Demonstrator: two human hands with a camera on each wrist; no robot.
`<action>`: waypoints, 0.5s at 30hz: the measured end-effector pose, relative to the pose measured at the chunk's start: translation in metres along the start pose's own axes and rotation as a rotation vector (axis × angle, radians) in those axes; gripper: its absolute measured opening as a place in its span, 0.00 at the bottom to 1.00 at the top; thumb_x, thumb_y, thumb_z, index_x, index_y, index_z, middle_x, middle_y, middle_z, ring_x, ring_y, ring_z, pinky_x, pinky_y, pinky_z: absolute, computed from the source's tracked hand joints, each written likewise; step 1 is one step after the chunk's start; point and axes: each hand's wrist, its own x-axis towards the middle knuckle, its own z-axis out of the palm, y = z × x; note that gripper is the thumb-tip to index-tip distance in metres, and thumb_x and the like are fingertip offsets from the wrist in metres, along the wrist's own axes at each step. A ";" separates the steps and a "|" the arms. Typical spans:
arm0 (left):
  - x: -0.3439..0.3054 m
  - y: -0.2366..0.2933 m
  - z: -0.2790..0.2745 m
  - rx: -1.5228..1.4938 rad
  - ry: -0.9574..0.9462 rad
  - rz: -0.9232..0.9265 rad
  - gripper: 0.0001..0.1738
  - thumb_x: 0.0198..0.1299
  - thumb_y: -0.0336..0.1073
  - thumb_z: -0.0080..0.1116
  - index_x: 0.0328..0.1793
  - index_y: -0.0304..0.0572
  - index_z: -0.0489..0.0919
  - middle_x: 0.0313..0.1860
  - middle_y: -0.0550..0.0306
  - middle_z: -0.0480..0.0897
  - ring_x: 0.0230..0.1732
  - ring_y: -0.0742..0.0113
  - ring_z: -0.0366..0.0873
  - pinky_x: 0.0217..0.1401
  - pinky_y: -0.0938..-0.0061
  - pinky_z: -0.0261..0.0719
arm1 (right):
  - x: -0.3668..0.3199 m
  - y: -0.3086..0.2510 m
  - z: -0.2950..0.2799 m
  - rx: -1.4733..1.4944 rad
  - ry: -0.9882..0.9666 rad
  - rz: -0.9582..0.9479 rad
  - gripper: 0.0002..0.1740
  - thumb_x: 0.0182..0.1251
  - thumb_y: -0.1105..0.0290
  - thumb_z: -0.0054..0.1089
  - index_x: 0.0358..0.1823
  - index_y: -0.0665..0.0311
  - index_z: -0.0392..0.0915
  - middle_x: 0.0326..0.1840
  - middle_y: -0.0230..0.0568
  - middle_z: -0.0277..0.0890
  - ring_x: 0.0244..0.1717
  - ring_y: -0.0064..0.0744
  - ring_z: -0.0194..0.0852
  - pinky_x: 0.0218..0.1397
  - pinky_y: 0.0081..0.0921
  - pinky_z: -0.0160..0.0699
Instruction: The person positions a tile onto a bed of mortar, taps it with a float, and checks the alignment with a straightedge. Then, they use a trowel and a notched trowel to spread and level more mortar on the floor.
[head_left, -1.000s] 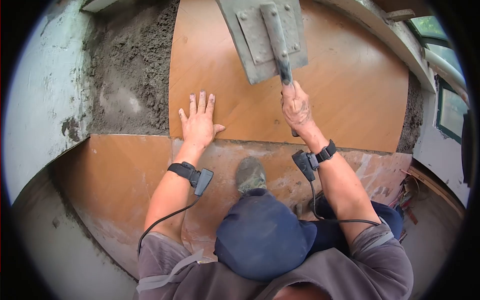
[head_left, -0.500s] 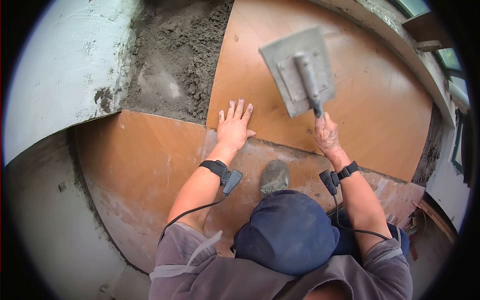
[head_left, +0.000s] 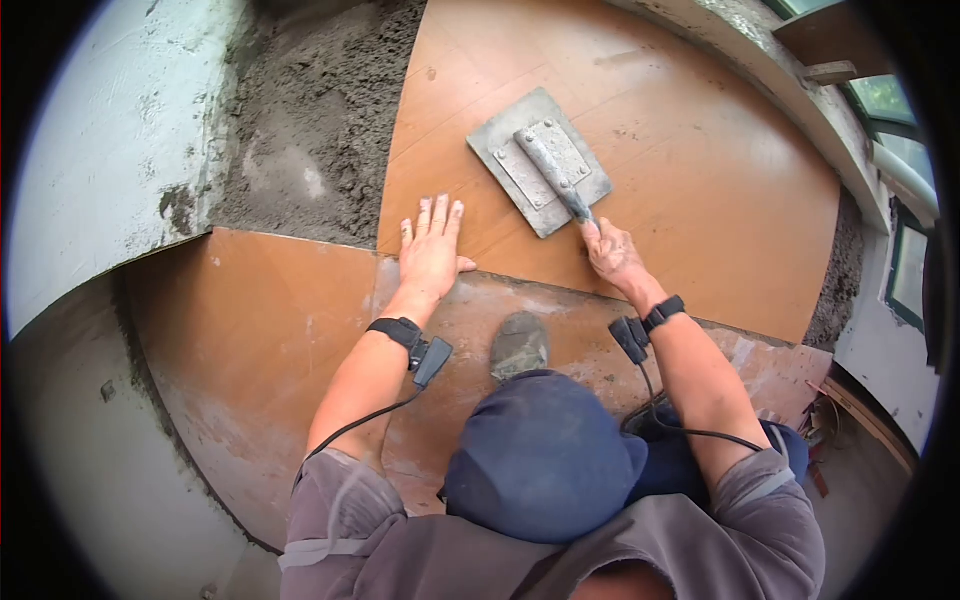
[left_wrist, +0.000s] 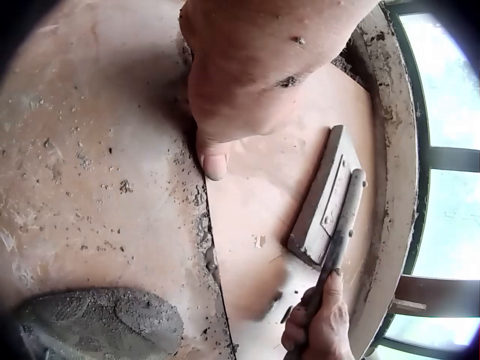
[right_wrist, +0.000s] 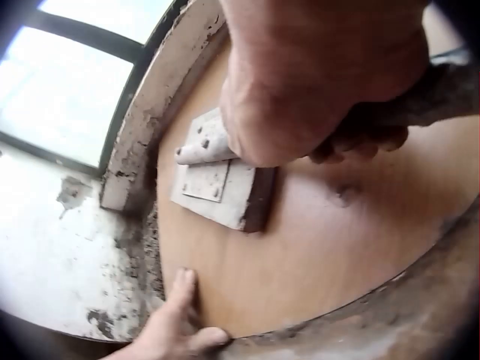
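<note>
The left hand (head_left: pixel 430 258) lies palm down on the big orange-brown tile (head_left: pixel 700 210), fingers straight, by the corner next to the mortar. In the left wrist view its thumb (left_wrist: pixel 214 161) rests along the tile's edge. Gripped in the right hand (head_left: pixel 615 255) is the handle of a square, grey, riveted plate tool (head_left: pixel 515 185), over the tile to the right of the left hand. The right wrist view shows this tool (right_wrist: pixel 236 191) as a thick block, partly behind the right hand (right_wrist: pixel 322 82). Whether it touches the tile, I cannot tell.
Rough grey mortar (head_left: pixel 330 120) fills the area left of the tile, with more along its right end. A white wall (head_left: pixel 120 150) stands at the left, a ledge (head_left: pixel 780 95) at the back. One shoe (head_left: pixel 520 345) is on the stained front tiles (head_left: pixel 270 320).
The plate tool has come down from high above the tile to close over it, its head now tilted leftward. The left hand stays on the tile corner while the head view has shifted.
</note>
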 end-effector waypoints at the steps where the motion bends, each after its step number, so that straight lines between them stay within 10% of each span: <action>1: -0.001 0.000 0.000 0.002 -0.004 -0.022 0.55 0.46 0.49 0.70 0.79 0.51 0.52 0.80 0.53 0.46 0.80 0.52 0.40 0.79 0.50 0.43 | 0.006 0.000 0.001 -0.053 -0.036 0.043 0.25 0.73 0.50 0.44 0.35 0.69 0.70 0.29 0.69 0.73 0.37 0.68 0.73 0.37 0.49 0.72; 7: -0.004 -0.005 0.013 0.016 0.055 -0.030 0.54 0.46 0.48 0.70 0.78 0.43 0.52 0.80 0.51 0.48 0.80 0.52 0.41 0.78 0.50 0.44 | -0.005 -0.060 -0.024 0.244 -0.041 0.010 0.25 0.73 0.50 0.44 0.36 0.69 0.71 0.26 0.66 0.72 0.34 0.67 0.74 0.34 0.49 0.70; 15: 0.001 -0.003 0.003 0.028 0.069 -0.059 0.54 0.46 0.48 0.69 0.78 0.45 0.53 0.80 0.53 0.49 0.80 0.54 0.41 0.78 0.51 0.45 | 0.012 -0.002 -0.002 -0.060 -0.112 -0.003 0.24 0.72 0.51 0.46 0.35 0.69 0.69 0.25 0.66 0.72 0.32 0.67 0.72 0.32 0.49 0.70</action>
